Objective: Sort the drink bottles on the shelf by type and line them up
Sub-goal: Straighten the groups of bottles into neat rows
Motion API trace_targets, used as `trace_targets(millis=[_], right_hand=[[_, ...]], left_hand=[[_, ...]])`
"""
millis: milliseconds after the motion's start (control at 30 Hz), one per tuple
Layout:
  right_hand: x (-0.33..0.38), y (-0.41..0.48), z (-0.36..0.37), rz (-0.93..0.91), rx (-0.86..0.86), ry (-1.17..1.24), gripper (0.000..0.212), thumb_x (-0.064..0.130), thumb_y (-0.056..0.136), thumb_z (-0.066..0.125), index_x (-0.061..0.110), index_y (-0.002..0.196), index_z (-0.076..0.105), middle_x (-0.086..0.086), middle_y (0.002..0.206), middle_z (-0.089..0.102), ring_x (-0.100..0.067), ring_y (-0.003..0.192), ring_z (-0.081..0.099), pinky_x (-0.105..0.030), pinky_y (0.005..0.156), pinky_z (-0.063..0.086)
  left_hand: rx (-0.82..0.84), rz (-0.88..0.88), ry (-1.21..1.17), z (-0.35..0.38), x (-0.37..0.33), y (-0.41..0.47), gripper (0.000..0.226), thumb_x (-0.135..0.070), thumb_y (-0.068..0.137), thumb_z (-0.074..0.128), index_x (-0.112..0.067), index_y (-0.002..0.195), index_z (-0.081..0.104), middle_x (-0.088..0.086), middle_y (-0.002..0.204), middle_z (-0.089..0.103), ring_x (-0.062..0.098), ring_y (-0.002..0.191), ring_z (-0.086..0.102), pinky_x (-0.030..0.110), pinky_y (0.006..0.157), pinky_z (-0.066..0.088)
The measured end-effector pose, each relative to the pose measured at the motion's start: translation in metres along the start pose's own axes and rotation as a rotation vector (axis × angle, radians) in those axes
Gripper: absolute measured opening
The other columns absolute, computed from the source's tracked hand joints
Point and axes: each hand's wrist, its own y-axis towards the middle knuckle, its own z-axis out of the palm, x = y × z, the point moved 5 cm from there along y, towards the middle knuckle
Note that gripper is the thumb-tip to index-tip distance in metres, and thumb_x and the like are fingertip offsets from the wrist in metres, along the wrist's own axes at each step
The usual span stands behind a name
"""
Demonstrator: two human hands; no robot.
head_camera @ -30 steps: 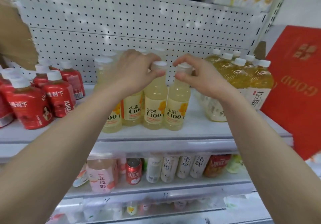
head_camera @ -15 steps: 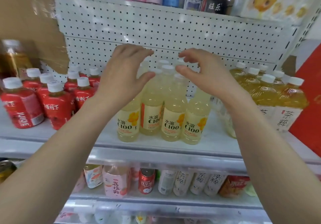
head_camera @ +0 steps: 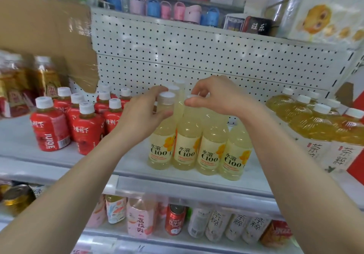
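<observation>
Several pale yellow C100 bottles stand in a tight group at the middle of the white shelf. My left hand grips the neck of the leftmost front C100 bottle, fingers over its white cap. My right hand pinches the cap of a C100 bottle next to it; that cap is mostly hidden. Red juice bottles are grouped at the left. Amber tea bottles are grouped at the right.
A white pegboard backs the shelf. A cardboard box hangs over the left end, above gold-labelled bottles. The lower shelf holds mixed bottles and a red can. A red panel shows at the far right edge.
My view has shifted up and left, showing more of the red bottles. Both hands lifted off the caps half a second ago and have come back down onto two C100 bottle tops.
</observation>
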Motion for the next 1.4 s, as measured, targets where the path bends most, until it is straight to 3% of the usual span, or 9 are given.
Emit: trace_targets(millis=[133, 267, 367, 533, 733, 933, 1100, 1267, 1400], right_hand=[[-0.004, -0.004, -0.005, 0.004, 0.006, 0.065, 0.041, 0.059, 0.084, 0.069, 0.024, 0.104, 0.075, 0.007, 0.100, 0.071, -0.012, 0.092, 0.064, -0.024, 0.076, 0.051], [-0.038, 0.003, -0.024, 0.055, -0.157, 0.141, 0.032, 0.044, 0.096, 0.061, 0.027, 0.123, 0.068, 0.003, 0.115, 0.070, -0.016, 0.106, 0.062, -0.033, 0.093, 0.048], [-0.065, 0.015, -0.013, 0.138, 0.046, 0.083, 0.034, 0.039, 0.098, 0.060, 0.029, 0.131, 0.063, 0.004, 0.126, 0.064, -0.015, 0.109, 0.060, -0.033, 0.098, 0.049], [-0.070, 0.022, -0.004, 0.155, 0.286, 0.259, 0.048, 0.045, 0.094, 0.065, 0.038, 0.140, 0.053, 0.012, 0.125, 0.058, -0.010, 0.108, 0.063, -0.013, 0.070, 0.050], [-0.076, 0.025, -0.012, 0.129, 0.203, 0.257, 0.034, 0.035, 0.091, 0.072, 0.027, 0.124, 0.064, 0.002, 0.109, 0.074, -0.009, 0.085, 0.071, -0.025, 0.079, 0.053], [-0.110, 0.000, -0.028, 0.237, 0.167, 0.250, 0.035, 0.032, 0.089, 0.075, 0.021, 0.120, 0.066, -0.001, 0.099, 0.076, -0.017, 0.088, 0.075, -0.039, 0.095, 0.056], [-0.119, -0.020, -0.042, 0.297, 0.155, 0.206, 0.034, 0.036, 0.088, 0.076, 0.025, 0.119, 0.067, 0.001, 0.103, 0.074, -0.007, 0.077, 0.070, -0.015, 0.066, 0.050], [-0.120, -0.019, -0.041, 0.314, 0.148, 0.242, 0.029, 0.042, 0.093, 0.069, 0.025, 0.117, 0.069, 0.000, 0.104, 0.073, -0.007, 0.080, 0.071, -0.011, 0.061, 0.052], [-0.113, -0.012, -0.043, 0.289, 0.132, 0.196, 0.030, 0.045, 0.095, 0.063, 0.027, 0.119, 0.068, 0.008, 0.112, 0.069, -0.013, 0.096, 0.069, -0.028, 0.087, 0.057]], left_hand=[[0.032, 0.002, -0.057, -0.001, 0.003, 0.004, 0.055, -0.035, 0.082, 0.073, -0.030, 0.132, 0.052, -0.008, 0.114, 0.066, 0.012, 0.092, 0.067, 0.039, 0.085, 0.055], [0.088, 0.002, -0.115, -0.001, 0.009, 0.013, 0.049, -0.039, 0.079, 0.074, -0.036, 0.124, 0.053, -0.011, 0.110, 0.064, 0.001, 0.089, 0.065, 0.036, 0.080, 0.057], [0.098, 0.006, -0.091, 0.003, 0.009, 0.020, 0.047, -0.038, 0.081, 0.073, -0.034, 0.123, 0.053, -0.015, 0.105, 0.061, -0.002, 0.088, 0.062, 0.035, 0.080, 0.056], [0.121, -0.003, -0.101, 0.011, 0.015, 0.030, 0.047, -0.038, 0.082, 0.072, -0.036, 0.124, 0.051, -0.017, 0.103, 0.060, 0.002, 0.090, 0.062, 0.025, 0.073, 0.049], [0.139, -0.017, -0.155, 0.025, 0.018, 0.044, 0.046, -0.036, 0.083, 0.072, -0.038, 0.124, 0.052, -0.012, 0.112, 0.064, 0.004, 0.091, 0.064, 0.033, 0.082, 0.054], [0.217, -0.007, -0.289, 0.042, 0.008, 0.060, 0.039, -0.022, 0.086, 0.072, -0.037, 0.118, 0.054, -0.013, 0.111, 0.066, 0.001, 0.095, 0.065, 0.019, 0.077, 0.051], [0.306, 0.018, -0.359, 0.064, -0.004, 0.074, 0.042, -0.008, 0.088, 0.068, -0.040, 0.114, 0.057, -0.012, 0.111, 0.067, 0.010, 0.099, 0.067, 0.024, 0.078, 0.054], [0.446, 0.043, -0.473, 0.087, -0.021, 0.082, 0.047, -0.014, 0.085, 0.074, -0.040, 0.121, 0.060, -0.022, 0.109, 0.067, -0.011, 0.098, 0.063, 0.006, 0.075, 0.048], [0.465, 0.094, -0.475, 0.076, -0.016, 0.087, 0.051, -0.006, 0.087, 0.070, -0.035, 0.128, 0.062, -0.019, 0.116, 0.069, -0.006, 0.105, 0.064, 0.015, 0.091, 0.051]])
